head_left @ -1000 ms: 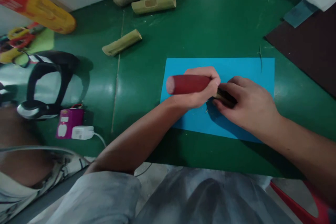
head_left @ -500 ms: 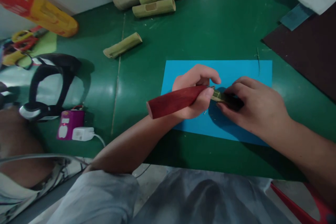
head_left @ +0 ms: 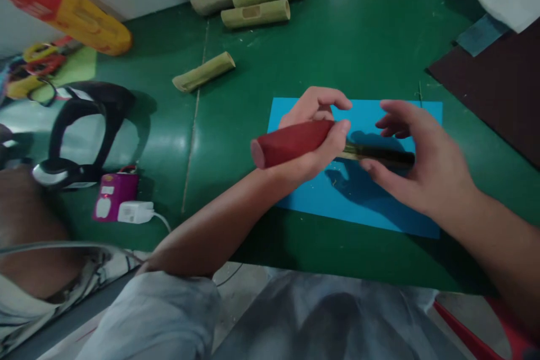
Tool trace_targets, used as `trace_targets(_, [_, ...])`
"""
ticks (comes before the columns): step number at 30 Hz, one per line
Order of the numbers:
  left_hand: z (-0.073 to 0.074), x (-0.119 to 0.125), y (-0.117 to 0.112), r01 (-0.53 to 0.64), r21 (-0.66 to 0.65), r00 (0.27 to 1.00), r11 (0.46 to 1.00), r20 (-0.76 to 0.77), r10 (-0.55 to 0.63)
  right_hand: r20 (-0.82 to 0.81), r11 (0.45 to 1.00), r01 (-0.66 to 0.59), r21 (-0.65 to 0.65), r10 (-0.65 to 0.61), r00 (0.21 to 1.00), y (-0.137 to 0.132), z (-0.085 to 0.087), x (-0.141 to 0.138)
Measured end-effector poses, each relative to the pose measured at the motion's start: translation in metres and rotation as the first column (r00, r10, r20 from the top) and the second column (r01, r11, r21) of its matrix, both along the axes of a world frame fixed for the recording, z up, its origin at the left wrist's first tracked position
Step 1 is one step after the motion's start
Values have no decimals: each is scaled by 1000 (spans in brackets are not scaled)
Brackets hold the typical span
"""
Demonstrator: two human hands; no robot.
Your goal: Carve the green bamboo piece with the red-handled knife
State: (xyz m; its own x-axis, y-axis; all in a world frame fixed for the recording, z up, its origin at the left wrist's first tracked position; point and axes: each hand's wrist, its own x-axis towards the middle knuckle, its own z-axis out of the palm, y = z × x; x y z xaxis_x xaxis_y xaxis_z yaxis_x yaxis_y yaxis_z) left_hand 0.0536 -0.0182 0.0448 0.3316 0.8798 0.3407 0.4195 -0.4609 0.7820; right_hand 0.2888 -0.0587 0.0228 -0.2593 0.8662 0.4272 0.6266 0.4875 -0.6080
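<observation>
Mid-frame, the left hand (head_left: 320, 157) is gripping a handle (head_left: 291, 143), apparently carving bamboo (head_left: 386, 154). The loose right hand (head_left: 436, 152) is probably needing to clasp it.

Craft workshop: bamboo tubes (head_left: 274, 13), scissors (head_left: 46, 60)

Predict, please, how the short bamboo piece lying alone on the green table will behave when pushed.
The bamboo piece would probably roll if pushed sideways, since its side is rounded and the green table looks smooth. It is likely stiff, as it lies straight, and perhaps light, because its right end appears hollow.
</observation>
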Motion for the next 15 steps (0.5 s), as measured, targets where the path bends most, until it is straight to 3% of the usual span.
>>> trace_targets(2, [2,4,-4,8,-37,995,999,-98,-12,-162,1000,-12,27,16,987,-4,3,-5])
trace_targets(5, [5,9,-8,77,41,962,996,-266,-63,-200,990,-73,122,97,975,-10,9,-15])
trace_targets(9, [8,13,-11,189,279,794,942,-607,21,-90,976,-88,200,108,990,-14,11,-28])
trace_targets(12, [12,13,-11,240,358,712,902,-697,87,15,958,-36,285,34,999,-16,11,-32])
trace_targets(15, [16,4,-5,264,352,715,898,-696,63,-25,952,42,302,-36,999,-15,10,-26])
